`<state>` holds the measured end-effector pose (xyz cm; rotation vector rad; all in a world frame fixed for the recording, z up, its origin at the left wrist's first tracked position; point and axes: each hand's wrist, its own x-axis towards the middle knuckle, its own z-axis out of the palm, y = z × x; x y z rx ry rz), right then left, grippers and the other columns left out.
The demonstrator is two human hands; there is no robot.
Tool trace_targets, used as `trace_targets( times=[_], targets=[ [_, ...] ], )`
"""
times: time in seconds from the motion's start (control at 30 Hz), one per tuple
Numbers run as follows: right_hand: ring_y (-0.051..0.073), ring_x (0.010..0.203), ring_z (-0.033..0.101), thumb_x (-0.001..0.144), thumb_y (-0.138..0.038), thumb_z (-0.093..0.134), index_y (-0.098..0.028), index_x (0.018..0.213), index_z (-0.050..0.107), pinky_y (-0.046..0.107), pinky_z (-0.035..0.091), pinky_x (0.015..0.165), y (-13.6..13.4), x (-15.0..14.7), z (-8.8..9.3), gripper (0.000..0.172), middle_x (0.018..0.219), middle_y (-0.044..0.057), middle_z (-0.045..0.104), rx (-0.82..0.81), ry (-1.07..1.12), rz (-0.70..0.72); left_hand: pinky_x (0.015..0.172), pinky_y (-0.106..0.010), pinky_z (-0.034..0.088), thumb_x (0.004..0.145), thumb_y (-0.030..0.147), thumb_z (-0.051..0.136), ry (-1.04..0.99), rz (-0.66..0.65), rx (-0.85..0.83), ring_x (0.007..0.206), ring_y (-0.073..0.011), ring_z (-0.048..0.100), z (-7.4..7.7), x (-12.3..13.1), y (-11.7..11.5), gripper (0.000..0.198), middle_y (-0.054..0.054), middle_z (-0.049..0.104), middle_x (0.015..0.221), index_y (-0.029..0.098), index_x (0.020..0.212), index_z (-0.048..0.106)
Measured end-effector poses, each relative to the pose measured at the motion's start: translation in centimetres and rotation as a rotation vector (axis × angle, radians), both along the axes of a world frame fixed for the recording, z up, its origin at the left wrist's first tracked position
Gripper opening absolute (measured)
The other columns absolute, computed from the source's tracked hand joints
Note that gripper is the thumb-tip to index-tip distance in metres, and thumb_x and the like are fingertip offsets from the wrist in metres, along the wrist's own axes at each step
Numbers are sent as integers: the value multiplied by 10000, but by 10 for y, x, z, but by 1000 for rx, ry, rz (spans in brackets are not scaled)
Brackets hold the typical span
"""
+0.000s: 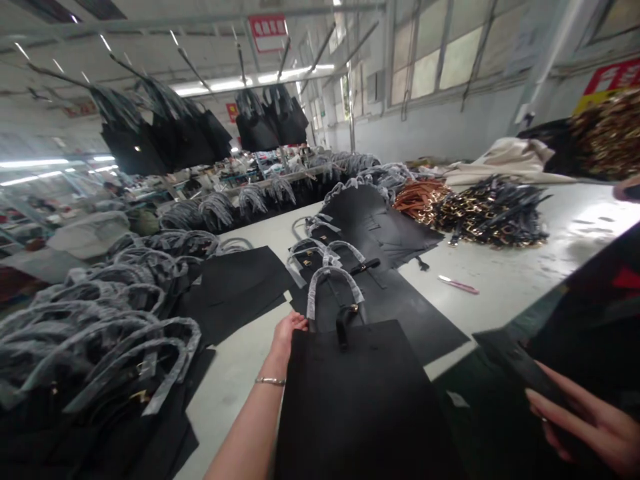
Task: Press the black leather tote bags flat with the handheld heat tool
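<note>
My left hand [291, 328], a bracelet at its wrist, is closed on the upper left edge of a black bag panel [350, 393]. That panel carries an arched handle [334, 275] wrapped in clear film and a short black strap [343, 321] with a gold-coloured fitting. At the lower right, my right hand [585, 417] has its fingers around a long flat black piece [520, 363], whose full shape is lost in the dark. Beyond the held panel, more black panels [410, 313] with wrapped handles lie overlapping on the table.
Film-wrapped handles on black panels [100, 333] pile up at left, near flat black sheets [240, 287]. Across the pale table [500, 267] lie a pink-handled tool [459, 285], black straps [493, 210] and brown straps [423, 199]. Another person's hand [627, 189] shows at the right edge.
</note>
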<state>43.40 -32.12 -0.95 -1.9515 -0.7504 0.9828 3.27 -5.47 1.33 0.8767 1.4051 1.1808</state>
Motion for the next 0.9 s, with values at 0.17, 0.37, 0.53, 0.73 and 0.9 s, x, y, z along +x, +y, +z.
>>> trace_targets(
  times=[0.17,0.37,0.53,0.73,0.9],
  targets=[
    [219,501,581,685,-618,636,-189,1462,311,306,479,436,36,-55,22,945,546,-6,559,-51,118,301,918,-346,441,820,250,596,299,-8,271,967,-191,575,8,-11,-40,89,-23,623,943,206,896,611],
    [116,443,566,769,-496,627,-204,1467,299,194,437,370,86,-105,28,825,641,-51,530,-186,225,601,1007,-468,422,834,205,559,901,-699,667,1146,-263,523,-39,27,-130,289,-93,599,1225,203,1117,620],
    [102,406,566,844,-445,585,-199,1431,346,181,451,341,120,-118,38,680,656,-47,533,-239,251,685,1092,-496,352,841,190,537,1016,-712,677,1228,-254,477,-57,32,-140,372,-86,556,1312,196,1211,574],
    [115,426,590,862,-428,573,-180,1412,359,187,469,353,129,-111,51,640,665,-32,550,-337,222,730,1102,-457,354,860,226,520,1000,-706,656,1229,-237,477,-50,31,-139,356,-63,558,1309,212,1213,562],
    [121,431,587,827,-439,600,-180,1428,366,195,467,358,138,-125,55,696,645,-40,549,-346,165,749,1117,-445,341,867,236,507,1007,-706,680,1234,-231,479,-53,32,-138,334,-62,560,1304,217,1195,563]
  ],
)
